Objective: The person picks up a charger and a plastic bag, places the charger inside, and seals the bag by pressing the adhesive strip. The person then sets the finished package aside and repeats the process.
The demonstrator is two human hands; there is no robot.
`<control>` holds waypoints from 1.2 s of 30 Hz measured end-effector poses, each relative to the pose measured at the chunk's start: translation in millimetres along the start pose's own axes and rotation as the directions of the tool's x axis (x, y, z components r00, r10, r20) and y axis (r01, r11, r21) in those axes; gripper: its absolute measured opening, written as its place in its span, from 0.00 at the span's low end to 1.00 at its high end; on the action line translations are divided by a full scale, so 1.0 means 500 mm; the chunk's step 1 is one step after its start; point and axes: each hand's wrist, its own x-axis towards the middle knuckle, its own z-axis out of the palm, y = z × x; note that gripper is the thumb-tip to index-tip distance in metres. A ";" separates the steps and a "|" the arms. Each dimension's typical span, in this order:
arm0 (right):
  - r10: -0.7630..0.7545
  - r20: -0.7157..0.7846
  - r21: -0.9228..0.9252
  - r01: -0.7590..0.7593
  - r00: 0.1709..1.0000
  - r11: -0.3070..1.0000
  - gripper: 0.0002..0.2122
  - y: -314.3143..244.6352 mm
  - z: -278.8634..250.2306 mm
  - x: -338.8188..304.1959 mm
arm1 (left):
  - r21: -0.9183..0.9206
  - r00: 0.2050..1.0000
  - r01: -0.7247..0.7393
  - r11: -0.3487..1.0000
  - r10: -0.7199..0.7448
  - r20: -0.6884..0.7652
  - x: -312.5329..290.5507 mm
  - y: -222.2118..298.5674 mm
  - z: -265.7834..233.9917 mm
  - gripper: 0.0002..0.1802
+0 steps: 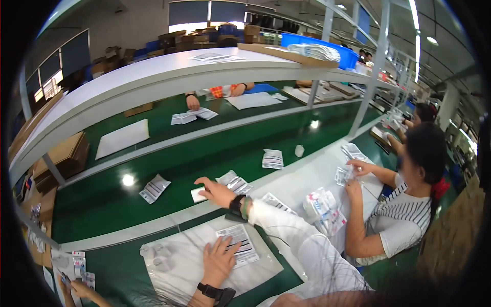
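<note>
My left hand [221,260] lies with fingers spread on a flat printed packet [240,244], white with dark bars. The packet rests on a white sheet [194,238] on the green bench in front of me. My right arm stretches forward over the green conveyor belt. There my right hand [217,193] has its fingers bent round a small white piece [197,195]. A printed pouch [234,181] lies just beyond that wrist. Several small whitish pieces [158,256] sit at the left of the sheet.
Other pouches [155,188] [272,159] and a round white piece [299,151] lie on the belt. A shelf [153,71] on metal posts spans above it. Co-workers sit at right [394,199], across the belt and at lower left. Packets [325,207] are heaped on my right.
</note>
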 end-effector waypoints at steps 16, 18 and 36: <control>-0.074 0.249 0.115 0.047 0.966 0.992 0.27 -0.100 -0.040 -0.448 | -0.278 0.973 0.229 0.933 -0.231 0.029 0.004 0.010 -0.043 0.16; -0.160 0.171 0.036 0.156 0.972 0.987 0.27 -0.107 -0.044 -0.445 | -0.338 0.966 0.256 0.906 -0.255 0.048 0.005 0.010 -0.043 0.15; 0.062 0.143 -0.215 -0.030 0.988 0.976 0.19 -0.081 -0.032 -0.390 | -0.186 0.995 0.049 0.981 -0.065 -0.076 0.006 0.010 -0.010 0.16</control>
